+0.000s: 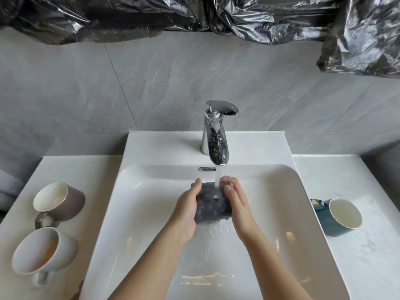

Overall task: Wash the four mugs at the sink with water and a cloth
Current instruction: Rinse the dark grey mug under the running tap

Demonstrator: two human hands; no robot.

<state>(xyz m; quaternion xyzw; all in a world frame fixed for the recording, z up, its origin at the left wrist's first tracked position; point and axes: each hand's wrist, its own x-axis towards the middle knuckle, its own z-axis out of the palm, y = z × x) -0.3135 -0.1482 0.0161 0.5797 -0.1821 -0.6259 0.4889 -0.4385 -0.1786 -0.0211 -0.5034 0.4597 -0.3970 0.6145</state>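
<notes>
Over the middle of the white sink basin (138,213), my left hand (187,207) and my right hand (237,204) hold a dark grey, speckled cloth bundle (212,207) between them, fingers curled round its sides. Water (217,177) runs from the chrome tap (216,139) straight onto it. I cannot tell whether a mug is wrapped inside. A brown mug (69,202) and a white mug (45,252) with an orange stain lie tilted on the left counter. On the right counter a teal mug (333,219) lies on its side.
The tap's lever (224,107) points right above the spout. An overflow slot (207,169) sits in the basin's back wall. Grey tiled wall stands behind, with black plastic sheeting (194,16) hanging along the top and right.
</notes>
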